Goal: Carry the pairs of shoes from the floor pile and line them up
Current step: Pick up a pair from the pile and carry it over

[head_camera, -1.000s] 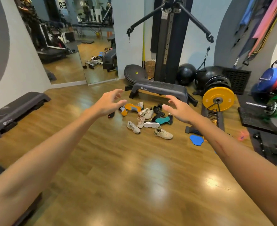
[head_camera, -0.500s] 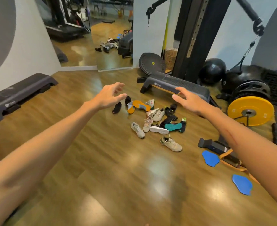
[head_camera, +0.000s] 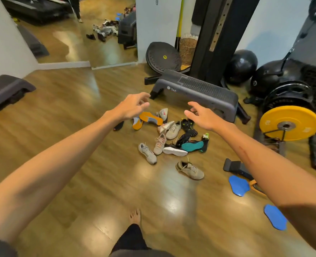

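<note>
Head view. Shoes lie in a loose pile (head_camera: 170, 138) on the glossy wooden plank floor (head_camera: 75, 130), just in front of a dark grey plastic aerobic step platform (head_camera: 196, 89). At the far edge of the pile, an orange-soled shoe turned sole-up (head_camera: 150, 118) rests against a pale grey trainer with a red logo (head_camera: 162, 114). Nearer the middle lie a beige lace-up trainer (head_camera: 173, 129), black toe-shaped shoes with green accents (head_camera: 187, 126) and a teal-soled black shoe on its side (head_camera: 194, 146), touching a black trainer with a white sole (head_camera: 174, 150). A light grey running shoe (head_camera: 147, 153) and a tan trainer with pinkish laces (head_camera: 160, 143) sit at the near left edge. One olive-beige trainer (head_camera: 189, 169) lies apart from the pile, closer to the person.

Both bare arms reach forward above the shoes. The left hand (head_camera: 133, 106) hangs over the orange-soled shoe with fingers loosely bent, holding nothing. The right hand (head_camera: 202, 115) hovers beside the black toe-shaped shoes, fingers spread and relaxed, likewise empty. A bare foot (head_camera: 135, 216) stands on the floor below.

To the right stand a yellow weight plate on a bar (head_camera: 289, 123), two blue flat foam pads (head_camera: 239, 185) and a round black exercise ball (head_camera: 241, 65). A wall mirror (head_camera: 79, 30) at the upper left reflects a heap of shoes.
</note>
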### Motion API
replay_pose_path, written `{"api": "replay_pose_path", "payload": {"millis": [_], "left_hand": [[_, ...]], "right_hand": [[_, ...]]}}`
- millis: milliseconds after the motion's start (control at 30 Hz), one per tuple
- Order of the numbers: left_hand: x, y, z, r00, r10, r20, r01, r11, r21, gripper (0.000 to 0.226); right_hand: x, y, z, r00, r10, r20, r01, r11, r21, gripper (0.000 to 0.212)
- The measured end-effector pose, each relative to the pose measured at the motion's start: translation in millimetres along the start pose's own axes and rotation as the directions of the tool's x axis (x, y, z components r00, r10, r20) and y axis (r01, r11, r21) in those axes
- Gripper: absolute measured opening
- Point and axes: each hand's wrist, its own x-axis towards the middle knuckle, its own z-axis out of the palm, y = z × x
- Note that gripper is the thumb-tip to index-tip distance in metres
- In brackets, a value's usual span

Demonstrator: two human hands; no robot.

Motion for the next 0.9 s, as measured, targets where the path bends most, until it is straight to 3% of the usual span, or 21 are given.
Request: {"api": "replay_pose_path", "payload": {"millis": [267, 467, 600, 700, 833, 900], "left_hand": [[161, -42, 10, 0.991, 0.016, 0.136, -0.02, 1.0, 0.025, 0.046], [257, -105, 70, 0.976, -0.129, 0.176, 0.109, 0.987, 0.12, 0.039], [304, -183, 150, 0.94, -0.263, 0.219, 0.208, 0.947, 0.244, 0.04], [323, -248, 218, 0.904, -0.313, 0.292, 0.207, 0.917, 0.34, 0.038], [347, -335, 307, 0.889, -0.322, 0.327, 0.179, 0.899, 0.399, 0.037], [353, -374, 352, 0.88, -0.33, 0.341, 0.17, 0.89, 0.423, 0.036]], "right_hand": [[152, 31, -4, 1.0, 0.022, -0.014, -0.022, 0.999, 0.035, 0.062], [271, 89, 36, 0.995, -0.056, 0.085, 0.05, 0.996, 0.068, 0.076], [342, 145, 102, 0.977, -0.091, 0.193, 0.082, 0.995, 0.05, 0.079], [389, 191, 169, 0.962, -0.082, 0.262, 0.072, 0.996, 0.045, 0.079], [448, 245, 274, 0.982, -0.042, 0.186, 0.018, 0.991, 0.131, 0.086], [473, 271, 334, 0.975, -0.053, 0.216, 0.015, 0.984, 0.175, 0.089]]}}
